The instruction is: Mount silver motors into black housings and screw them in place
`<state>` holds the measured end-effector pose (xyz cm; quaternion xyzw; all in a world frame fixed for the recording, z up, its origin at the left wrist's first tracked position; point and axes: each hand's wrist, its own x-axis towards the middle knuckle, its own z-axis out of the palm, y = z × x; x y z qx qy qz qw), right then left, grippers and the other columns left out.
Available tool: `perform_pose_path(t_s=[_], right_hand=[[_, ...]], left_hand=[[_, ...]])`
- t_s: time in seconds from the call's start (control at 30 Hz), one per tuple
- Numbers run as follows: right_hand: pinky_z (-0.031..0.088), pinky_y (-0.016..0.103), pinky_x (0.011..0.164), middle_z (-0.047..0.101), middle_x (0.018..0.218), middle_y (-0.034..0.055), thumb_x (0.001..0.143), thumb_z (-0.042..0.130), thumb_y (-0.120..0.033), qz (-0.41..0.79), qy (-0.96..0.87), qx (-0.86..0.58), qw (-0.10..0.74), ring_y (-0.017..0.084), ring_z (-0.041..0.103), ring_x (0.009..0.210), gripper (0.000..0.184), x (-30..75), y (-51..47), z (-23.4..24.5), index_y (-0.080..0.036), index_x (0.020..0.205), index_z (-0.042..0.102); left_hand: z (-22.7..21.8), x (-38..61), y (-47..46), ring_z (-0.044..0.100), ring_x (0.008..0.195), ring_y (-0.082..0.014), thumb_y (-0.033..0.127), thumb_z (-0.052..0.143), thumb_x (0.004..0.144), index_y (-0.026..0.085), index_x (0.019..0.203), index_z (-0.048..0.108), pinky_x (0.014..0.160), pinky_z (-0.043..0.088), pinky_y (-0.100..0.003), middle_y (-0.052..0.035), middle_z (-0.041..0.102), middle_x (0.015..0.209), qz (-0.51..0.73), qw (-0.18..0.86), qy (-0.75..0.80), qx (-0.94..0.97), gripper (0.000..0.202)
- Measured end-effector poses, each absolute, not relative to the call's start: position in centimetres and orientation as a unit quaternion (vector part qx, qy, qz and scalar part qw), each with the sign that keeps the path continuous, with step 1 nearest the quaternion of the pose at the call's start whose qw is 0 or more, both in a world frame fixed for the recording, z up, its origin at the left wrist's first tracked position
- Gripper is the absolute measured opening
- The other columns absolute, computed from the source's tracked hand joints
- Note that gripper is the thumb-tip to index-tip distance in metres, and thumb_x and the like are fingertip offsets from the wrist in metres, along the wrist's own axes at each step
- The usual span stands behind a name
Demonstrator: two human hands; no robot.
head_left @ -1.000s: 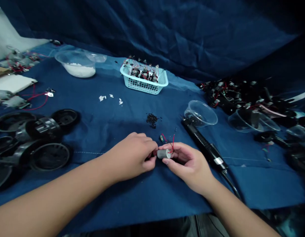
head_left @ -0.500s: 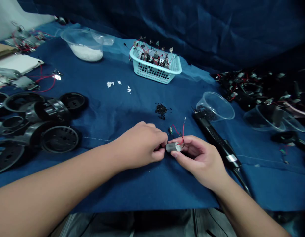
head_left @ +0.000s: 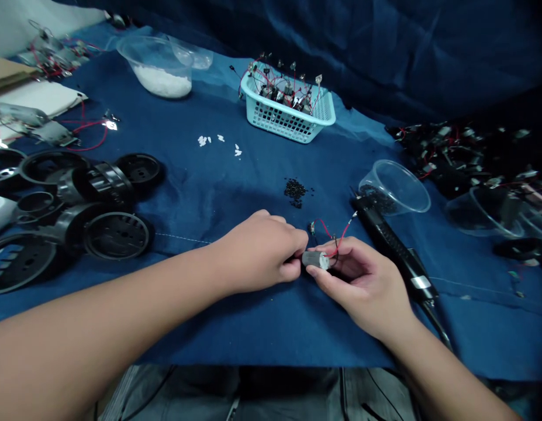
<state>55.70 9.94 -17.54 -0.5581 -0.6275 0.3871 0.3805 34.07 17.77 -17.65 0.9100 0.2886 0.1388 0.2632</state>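
A small metal motor was grasped by the fingers of the right hand, its long axis lying almost crosswise, with red wires trailing past those fingers. Its free end pointed left, just beside the left hand; whether that hand's fingers were clenched could not be told.

Wheels lie left of the motor, soldering iron right.
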Motion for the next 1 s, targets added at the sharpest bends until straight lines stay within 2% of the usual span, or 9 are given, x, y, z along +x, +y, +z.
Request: perform_pose_path(t_s=[0.37,0.73,0.9,1.0], right_hand=[[0.065,0.026,0.073,0.079,0.095,0.0036,0.087,0.086,-0.029,0.409,-0.626,-0.564,0.352,0.017,0.077,0.081,0.017,55.86,10.30,-16.92,-0.025,0.093,0.072],[0.067,0.030,0.073,0.082,0.098,0.0072,0.086,0.087,-0.029,0.411,-0.613,-0.566,0.368,0.020,0.078,0.082,0.017,55.52,10.12,-17.15,-0.023,0.089,0.071],[0.064,0.027,0.071,0.080,0.096,0.0045,0.088,0.086,-0.028,0.410,-0.619,-0.556,0.375,0.017,0.075,0.080,0.016,55.64,10.20,-17.42,-0.025,0.095,0.072],[0.061,0.025,0.069,0.076,0.094,0.0023,0.091,0.084,-0.027,0.396,-0.642,-0.543,0.368,0.015,0.071,0.078,0.016,56.01,10.24,-17.36,-0.028,0.104,0.076]], left_hand=[[-17.38,34.34,17.71,0.062,0.077,-0.0210,0.029,0.069,0.093,0.020,0.082,0.064,0.074,0.035,-0.036,-0.0011,0.069,0.077,0.124,0.237,0.278,0.922,0.015],[-17.84,34.01,17.98,0.061,0.074,-0.0189,0.025,0.073,0.090,0.020,0.081,0.067,0.076,0.034,-0.036,0.0018,0.067,0.073,0.154,0.274,0.267,0.911,0.011],[-17.94,33.83,17.77,0.060,0.075,-0.0173,0.023,0.074,0.089,0.020,0.081,0.069,0.079,0.033,-0.035,0.0032,0.069,0.074,0.174,0.297,0.271,0.899,0.011],[-17.93,33.84,17.62,0.061,0.080,-0.0175,0.022,0.076,0.089,0.021,0.082,0.071,0.080,0.032,-0.035,0.0036,0.073,0.078,0.190,0.308,0.270,0.892,0.008]])
